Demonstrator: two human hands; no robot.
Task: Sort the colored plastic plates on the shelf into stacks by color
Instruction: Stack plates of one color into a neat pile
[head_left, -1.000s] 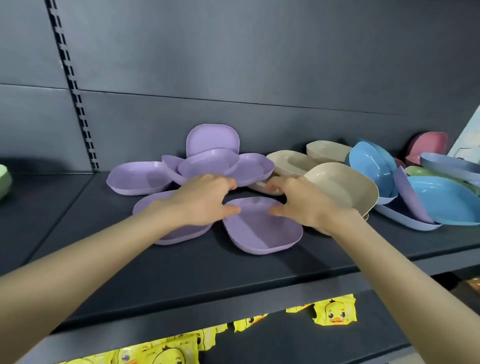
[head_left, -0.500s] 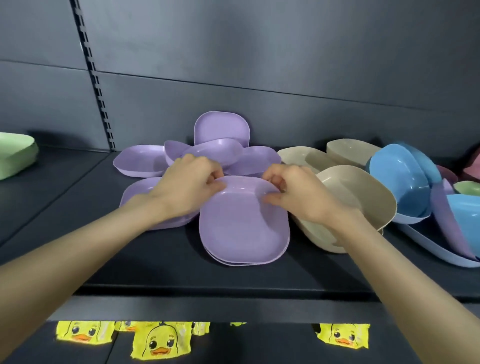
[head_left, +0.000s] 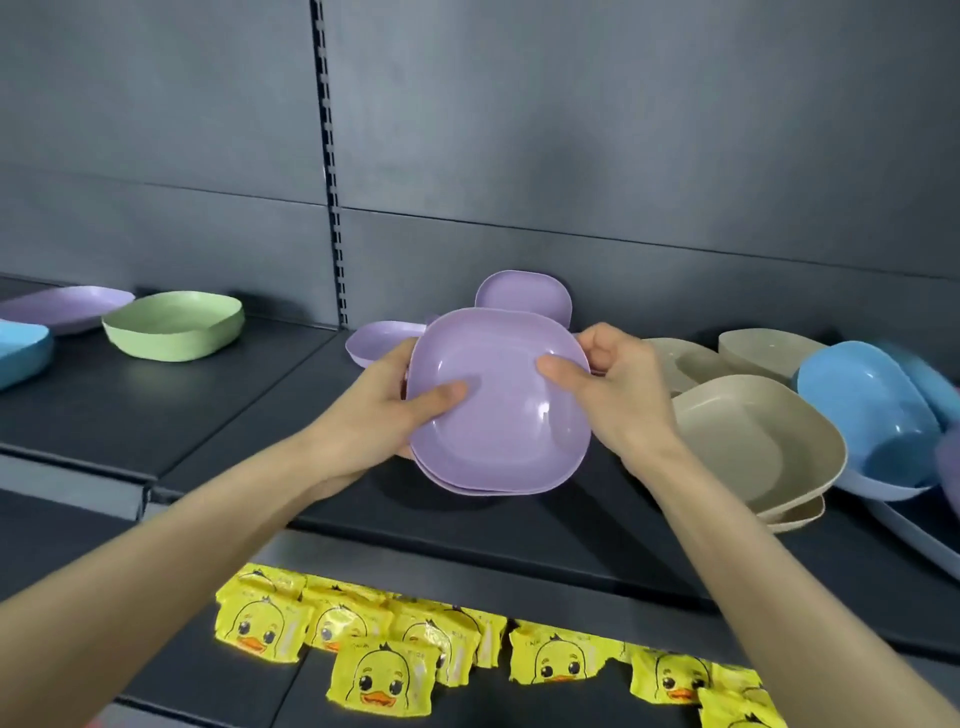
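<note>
Purple nested plates (head_left: 498, 410) are held tilted just above the shelf (head_left: 208, 415). The left hand (head_left: 384, 415) clamps the nine o'clock rim and the right hand (head_left: 613, 384) the three o'clock rim, thumbs inside, likely to square the stack. More purple plates (head_left: 524, 296) lie behind at twelve, beige plates (head_left: 753, 436) at three, a green plate (head_left: 174, 325) at ten.

There were five purple plates (head_left: 498, 395) counted, though some overlapped; four beige plates (head_left: 753, 441); one green plate (head_left: 174, 325); about three blue plates (head_left: 867, 410); roughly eight yellow duck packets (head_left: 382, 680).
</note>
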